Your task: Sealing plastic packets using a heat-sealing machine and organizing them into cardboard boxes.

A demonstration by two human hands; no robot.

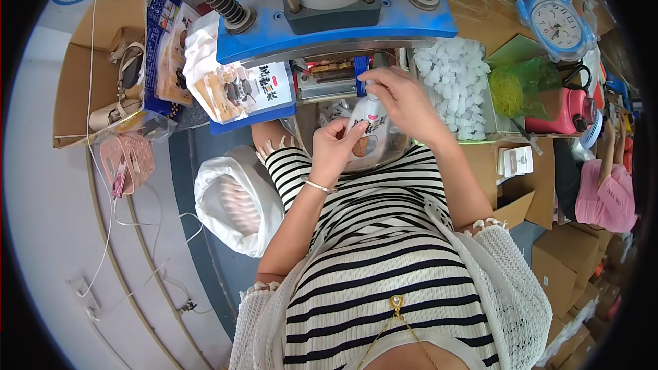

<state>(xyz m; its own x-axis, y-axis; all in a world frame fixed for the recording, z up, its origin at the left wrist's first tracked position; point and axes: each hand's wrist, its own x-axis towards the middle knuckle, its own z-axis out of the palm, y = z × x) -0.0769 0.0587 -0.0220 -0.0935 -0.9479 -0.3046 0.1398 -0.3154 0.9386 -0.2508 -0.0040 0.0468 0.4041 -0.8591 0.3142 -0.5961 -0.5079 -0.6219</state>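
In front of my waist I hold a white printed pouch (pixel 367 133) with a brown picture low on its face. My left hand (pixel 332 147) grips it by the left edge, thumb pressed on the front. The fingers of my right hand (pixel 404 99) are closed at the pouch's upper end, where a small white piece partly shows; they hide most of it. A pile of similar printed pouches (pixel 264 89) lies on a blue tray (pixel 288 111) to the left. On the right, many small white plastic pieces, apparently caps (pixel 452 85), fill a box.
A blue press plate (pixel 336 31) with springs overhangs the work spot. Left stand a cardboard box (pixel 110 62), a pink basket (pixel 129 161) and a white sack (pixel 240 202). Right are a blue clock (pixel 556 24), a pink bottle (pixel 558 113) and an open carton (pixel 541 178). Another person (pixel 606 192) sits far right.
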